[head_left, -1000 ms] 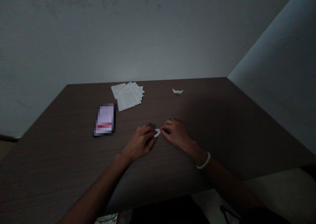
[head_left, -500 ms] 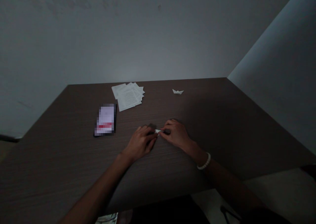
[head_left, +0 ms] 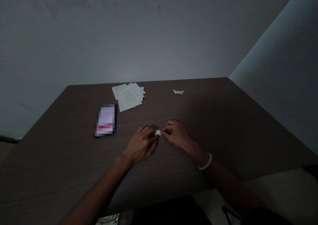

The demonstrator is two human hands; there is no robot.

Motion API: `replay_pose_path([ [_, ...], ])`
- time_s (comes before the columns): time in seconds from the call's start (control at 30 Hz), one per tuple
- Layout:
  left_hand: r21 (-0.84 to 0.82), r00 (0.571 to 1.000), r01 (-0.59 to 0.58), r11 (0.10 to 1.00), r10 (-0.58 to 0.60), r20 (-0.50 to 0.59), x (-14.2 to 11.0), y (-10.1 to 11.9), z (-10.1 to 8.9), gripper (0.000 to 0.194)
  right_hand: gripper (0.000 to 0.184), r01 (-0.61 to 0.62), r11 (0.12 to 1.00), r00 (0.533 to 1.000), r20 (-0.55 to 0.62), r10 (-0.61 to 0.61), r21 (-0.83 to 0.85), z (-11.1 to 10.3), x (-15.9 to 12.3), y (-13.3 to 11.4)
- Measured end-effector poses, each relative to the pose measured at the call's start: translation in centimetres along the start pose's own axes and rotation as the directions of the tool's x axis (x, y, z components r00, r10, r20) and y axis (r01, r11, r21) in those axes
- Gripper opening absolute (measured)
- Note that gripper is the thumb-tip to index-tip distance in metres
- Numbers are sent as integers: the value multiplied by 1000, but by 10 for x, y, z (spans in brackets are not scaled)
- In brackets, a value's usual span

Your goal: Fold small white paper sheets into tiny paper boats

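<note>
Left hand (head_left: 141,142) and right hand (head_left: 178,134) nearly meeting over the worktop (head_left: 69,125), fingers of each pinched on a small white paper (head_left: 158,132) between them, folded paper boat (head_left: 179,92) well beyond.

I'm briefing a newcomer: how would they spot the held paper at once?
On the brown table, find the left hand and right hand close together. Between them is a small white paper. Unlike the spread sheets and paper boat beyond, it is held.
</note>
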State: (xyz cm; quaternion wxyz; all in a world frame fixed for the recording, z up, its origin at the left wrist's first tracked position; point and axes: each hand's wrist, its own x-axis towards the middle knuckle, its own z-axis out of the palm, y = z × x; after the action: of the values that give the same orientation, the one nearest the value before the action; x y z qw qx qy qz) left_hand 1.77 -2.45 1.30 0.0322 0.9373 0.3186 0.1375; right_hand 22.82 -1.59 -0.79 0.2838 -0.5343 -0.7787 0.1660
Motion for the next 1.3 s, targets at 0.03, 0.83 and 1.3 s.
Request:
replay_pose_path([
  [0.03,5,1000,-3,1000,3,6,0,0,-1,27,7,2,1000,1000,-1,-2,3,0,0,0],
  [0.83,-97,1000,7,995,-10,-23,-1,2,-1,32,9,0,1000,999,-49,0,12,-1,-1,0],
  [1.3,-75,1000,22,997,-22,6,-3,1,1,29,9,-34,999,995,-96,36,21,-1,2,2],
])
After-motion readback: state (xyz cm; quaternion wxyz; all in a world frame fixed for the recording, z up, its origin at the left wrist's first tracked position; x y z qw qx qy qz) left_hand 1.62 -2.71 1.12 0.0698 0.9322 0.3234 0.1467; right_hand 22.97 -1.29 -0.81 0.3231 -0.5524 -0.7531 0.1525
